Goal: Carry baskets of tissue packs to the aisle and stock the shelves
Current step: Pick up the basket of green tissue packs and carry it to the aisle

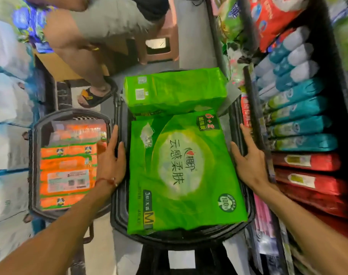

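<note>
Landmark: the black basket (119, 205), centre of view. We look straight down into it.

Two green tissue packs are in it. The big pack (185, 171) lies flat, label up, filling the basket's near part and overlapping its near rim. The second pack (175, 90) sits at the basket's far end, its near edge over the big pack's far edge.

Our left hand (111, 161) rests on the basket's left rim, fingers stretched out along it, thumb on the inner side. A red thread (107, 180) circles that wrist. Our right hand (248, 157) rests on the basket's right rim the same way, fingers straight, thumb toward the big pack. Both hands are flat and relaxed, with nothing curled.

Left of the basket, close beside it: a second basket (33, 155) holding orange packs (68, 165) laid flat.

Right of the basket: a shelf (254, 108) with teal packs (300, 108) level with the basket's far half and red packs (308, 161) level with its near half.

Beyond the basket: another person's leg (76, 48), with a sandal (93, 98) just off the far left corner. A brown stool (159, 46) stands farther off. The edges of the view are blurred.
</note>
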Available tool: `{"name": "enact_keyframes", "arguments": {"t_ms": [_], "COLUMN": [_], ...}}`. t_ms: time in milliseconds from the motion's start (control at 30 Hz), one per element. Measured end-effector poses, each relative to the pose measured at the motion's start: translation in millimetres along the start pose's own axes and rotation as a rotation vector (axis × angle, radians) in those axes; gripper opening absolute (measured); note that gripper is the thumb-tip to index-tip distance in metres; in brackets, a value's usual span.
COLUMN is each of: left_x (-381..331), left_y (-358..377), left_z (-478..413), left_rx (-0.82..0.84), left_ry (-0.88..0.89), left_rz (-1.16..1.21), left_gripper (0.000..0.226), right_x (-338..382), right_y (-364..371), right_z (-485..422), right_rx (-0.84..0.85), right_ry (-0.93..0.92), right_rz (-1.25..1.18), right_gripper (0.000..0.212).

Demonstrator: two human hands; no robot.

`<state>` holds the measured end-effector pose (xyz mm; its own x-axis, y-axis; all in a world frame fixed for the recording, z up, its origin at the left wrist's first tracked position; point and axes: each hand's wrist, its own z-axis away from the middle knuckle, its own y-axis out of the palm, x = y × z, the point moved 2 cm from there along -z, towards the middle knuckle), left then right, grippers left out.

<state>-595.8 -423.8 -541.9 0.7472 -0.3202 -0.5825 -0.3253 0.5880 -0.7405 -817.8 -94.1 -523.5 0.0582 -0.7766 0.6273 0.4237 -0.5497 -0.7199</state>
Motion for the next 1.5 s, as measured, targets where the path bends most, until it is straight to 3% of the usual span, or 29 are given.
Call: {"name": "enact_keyframes", "arguments": {"t_ms": [333,567,767,1133,1233,1367,1500], "left_x": [76.8,118.1,129.7,120.6,114.6,81.5,45.0], "left_y": [143.2,182.6,181.7,155.4,131.9,92.7,56.0], "left_z": [-70.2,-86.0,-85.8,-88.2,-78.1,-49.1,-13.9], "left_rx": [-0.001,-0.007,-0.026,0.068,0.143,0.173,0.189], "left_ry": [-0.090,-0.118,-0.117,-0.041,0.036,0.233,0.423], "left_rz": [-0.045,-0.059,-0.052,-0.181,-0.293,-0.430,-0.654], "left_gripper": [0.056,0.058,0.058,0.059,0.059,0.050,0.053], "right_x": [-127.2,-163.6,-159.5,-135.4,-116.4,-76.6,-40.3], "right_y": [130.4,183.7,202.6,188.0,169.1,132.8,100.0], "right_z": [-86.5,-99.4,-100.5,-94.5,-84.6,-55.2,-13.9], "right_rx": [0.024,0.014,0.004,0.159,0.162,0.106,0.068], "right_ry": [0.031,0.024,-0.064,0.014,0.044,-0.110,-0.209], "right_rz": [0.027,0.047,0.003,0.164,0.310,0.578,0.668], "right_gripper": [0.065,0.066,0.064,0.067,0.059,0.049,0.046]}}
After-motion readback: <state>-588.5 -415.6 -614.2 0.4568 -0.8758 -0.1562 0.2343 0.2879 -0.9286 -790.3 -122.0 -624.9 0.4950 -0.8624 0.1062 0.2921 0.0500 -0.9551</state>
